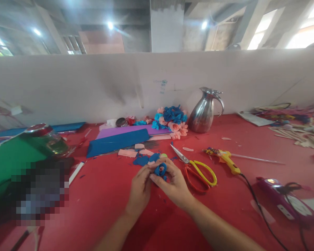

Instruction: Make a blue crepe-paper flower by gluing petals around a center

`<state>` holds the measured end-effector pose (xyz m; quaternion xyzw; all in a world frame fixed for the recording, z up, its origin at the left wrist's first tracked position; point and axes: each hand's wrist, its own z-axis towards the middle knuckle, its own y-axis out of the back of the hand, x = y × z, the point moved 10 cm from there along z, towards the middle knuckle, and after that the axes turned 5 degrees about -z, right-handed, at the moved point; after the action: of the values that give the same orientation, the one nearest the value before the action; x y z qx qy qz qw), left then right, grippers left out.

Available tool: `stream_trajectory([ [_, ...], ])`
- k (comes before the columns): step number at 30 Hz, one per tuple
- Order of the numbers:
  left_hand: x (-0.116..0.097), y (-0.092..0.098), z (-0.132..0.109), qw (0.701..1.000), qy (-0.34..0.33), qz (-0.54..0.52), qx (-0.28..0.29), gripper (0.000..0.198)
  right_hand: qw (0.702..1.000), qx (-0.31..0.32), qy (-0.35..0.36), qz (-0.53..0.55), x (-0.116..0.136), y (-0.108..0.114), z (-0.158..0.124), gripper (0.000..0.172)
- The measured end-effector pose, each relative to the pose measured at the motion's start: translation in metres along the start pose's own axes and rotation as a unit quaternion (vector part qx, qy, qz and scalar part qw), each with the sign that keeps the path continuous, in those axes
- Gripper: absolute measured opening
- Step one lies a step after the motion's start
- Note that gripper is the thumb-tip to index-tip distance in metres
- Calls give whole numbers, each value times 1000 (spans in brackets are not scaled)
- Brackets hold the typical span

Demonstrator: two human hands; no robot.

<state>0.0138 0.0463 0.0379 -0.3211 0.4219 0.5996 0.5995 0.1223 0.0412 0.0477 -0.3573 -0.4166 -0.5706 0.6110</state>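
Observation:
Between my two hands is a small blue paper flower (161, 169) with a pink centre, its open face turned up toward me. My left hand (141, 184) has its fingers closed on the flower's left side. On the other side my right hand (176, 183) grips it, thumb across the front and fingers curled behind. Cut blue paper petals (142, 160) and pink paper pieces (127, 153) lie on the red table just beyond my hands. Scissors (196, 170) with one yellow and one red handle rest with blades apart to the right of my right hand.
A yellow glue gun (229, 162) with a cord lies right of the scissors, near a purple power strip (285, 200). Behind stand a steel jug (204, 111) and a bunch of blue and pink paper flowers (172, 120). Blue paper (117, 143) and a glass jar (54, 141) are left.

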Motion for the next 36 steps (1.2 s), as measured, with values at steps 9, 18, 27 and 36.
stream_trajectory([
  [9,-12,3,-4,998,-51,41,1,24,1000,-6,21,17,10,3,-2,13],
  [18,-20,0,-6,992,-110,69,10,25,998,-18,41,33,10,4,-1,15],
  [27,-19,-1,-8,986,-136,95,18,27,998,-27,30,45,4,3,-2,12],
  [36,-10,0,-5,995,-69,69,3,23,998,-33,-13,50,-6,3,0,6],
])
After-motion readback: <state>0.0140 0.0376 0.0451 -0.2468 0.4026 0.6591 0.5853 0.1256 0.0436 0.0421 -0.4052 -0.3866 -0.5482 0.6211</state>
